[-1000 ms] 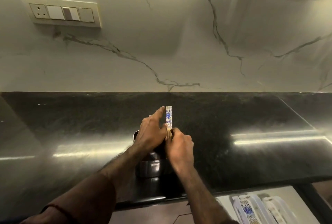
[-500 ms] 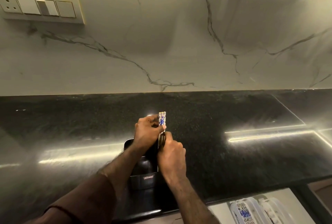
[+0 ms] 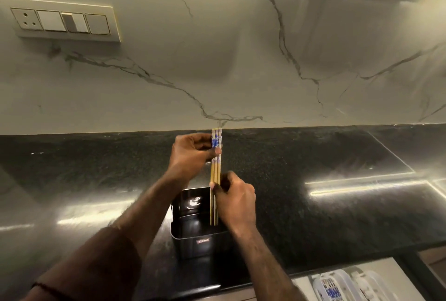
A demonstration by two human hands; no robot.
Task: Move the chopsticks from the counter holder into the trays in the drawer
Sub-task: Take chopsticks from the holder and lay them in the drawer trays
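Note:
A small bundle of wooden chopsticks [image 3: 215, 173] with blue-and-white patterned tops stands upright, its lower ends inside the black metal holder [image 3: 193, 235] on the dark counter. My left hand [image 3: 191, 152] pinches the bundle near the patterned tops. My right hand [image 3: 235, 200] grips the same bundle lower down, just above the holder's rim. White trays [image 3: 347, 286] lie in the open drawer at the bottom right, one with patterned chopsticks in it.
The dark polished counter [image 3: 337, 175] runs the full width, backed by a white marble wall [image 3: 241, 59]. A switch plate [image 3: 65, 22] is mounted on the wall at upper left. The drawer edge shows only at the lower right corner.
Both hands have lifted the chopstick bundle higher, so more of the wooden shafts shows above the holder. The left hand has slid up to the patterned tops.

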